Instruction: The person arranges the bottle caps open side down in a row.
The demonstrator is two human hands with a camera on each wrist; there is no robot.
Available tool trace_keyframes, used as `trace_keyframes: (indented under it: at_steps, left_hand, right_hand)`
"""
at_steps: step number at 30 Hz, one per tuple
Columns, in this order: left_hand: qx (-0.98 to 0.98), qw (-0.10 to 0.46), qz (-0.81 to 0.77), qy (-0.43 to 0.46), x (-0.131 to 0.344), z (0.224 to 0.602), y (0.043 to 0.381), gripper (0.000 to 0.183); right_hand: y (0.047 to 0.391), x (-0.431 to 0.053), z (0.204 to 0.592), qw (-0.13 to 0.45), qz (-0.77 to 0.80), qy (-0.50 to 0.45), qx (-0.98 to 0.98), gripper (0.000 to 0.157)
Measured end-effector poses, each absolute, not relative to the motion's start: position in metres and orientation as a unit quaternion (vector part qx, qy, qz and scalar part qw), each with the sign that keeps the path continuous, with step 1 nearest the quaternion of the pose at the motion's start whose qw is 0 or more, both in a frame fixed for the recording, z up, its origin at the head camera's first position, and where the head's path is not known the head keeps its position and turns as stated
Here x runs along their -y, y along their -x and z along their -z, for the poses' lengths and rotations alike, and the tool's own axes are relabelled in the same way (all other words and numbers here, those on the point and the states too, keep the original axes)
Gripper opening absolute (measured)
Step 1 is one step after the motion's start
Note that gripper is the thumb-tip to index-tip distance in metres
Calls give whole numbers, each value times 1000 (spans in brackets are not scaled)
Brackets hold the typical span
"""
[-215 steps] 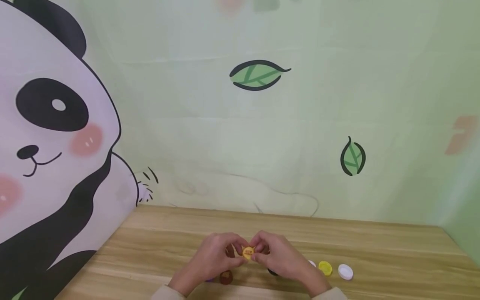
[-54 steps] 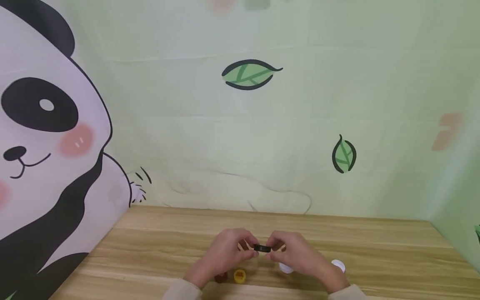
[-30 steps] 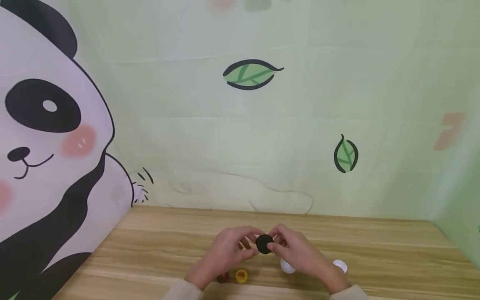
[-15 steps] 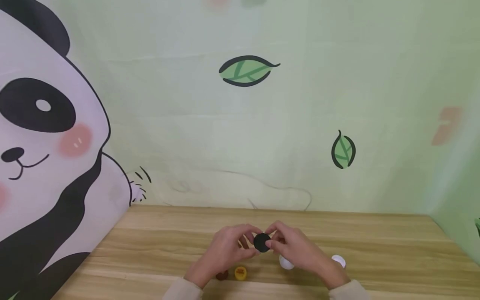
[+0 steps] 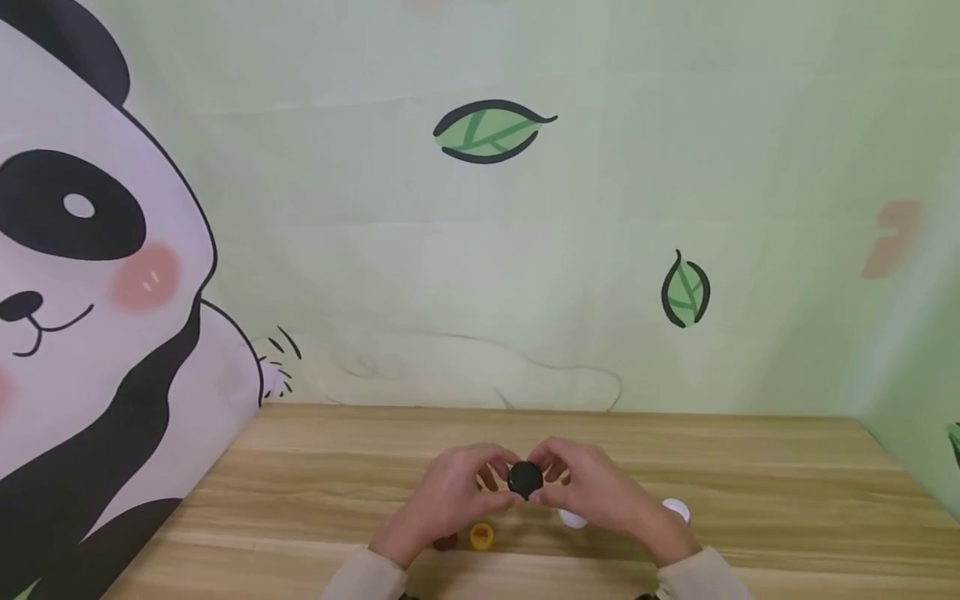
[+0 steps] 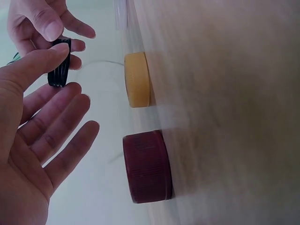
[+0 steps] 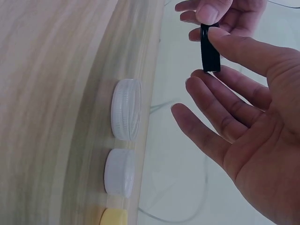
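Over the wooden counter [image 5: 315,467], a black cap [image 5: 525,480] was pinched by the left hand [image 5: 459,486] and right hand [image 5: 583,481], spare fingers loosely extended; likely a handling step, next calling for one hand's release. A yellow cap [image 5: 482,537] lay nearby.

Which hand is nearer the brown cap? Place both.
Left. The left hand is raised close to the brown cap, just above it in the head view; the right hand is farther off, to the cap's right.
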State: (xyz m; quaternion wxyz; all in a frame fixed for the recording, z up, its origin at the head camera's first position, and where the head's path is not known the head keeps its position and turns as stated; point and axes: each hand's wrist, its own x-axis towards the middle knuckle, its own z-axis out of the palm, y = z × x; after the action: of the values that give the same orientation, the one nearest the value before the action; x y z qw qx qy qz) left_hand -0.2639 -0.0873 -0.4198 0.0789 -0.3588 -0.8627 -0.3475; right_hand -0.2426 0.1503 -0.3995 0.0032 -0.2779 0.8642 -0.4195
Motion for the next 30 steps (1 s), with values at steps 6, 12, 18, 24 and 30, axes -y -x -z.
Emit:
trace_keyframes:
  at_steps: [6, 12, 18, 24, 30]
  left_hand:
    - [864, 70, 345, 359, 87, 421, 266, 32]
    - [866, 63, 341, 359, 88, 421, 265, 31]
    - [867, 45, 343, 358, 88, 420, 264, 30]
    - [871, 26, 339, 355, 89, 419, 265, 29]
    - [875, 12, 333, 352, 90, 418, 264, 29]
  right_hand:
    - [243, -151, 398, 1, 406, 280, -870, 29]
    - [243, -149, 400, 20, 410, 272, -871, 29]
    - [242, -149, 401, 23, 397, 272, -876, 30]
    - [241, -148, 401, 33, 390, 282, -876, 31]
    - [239, -146, 403, 28, 379, 298, -876, 33]
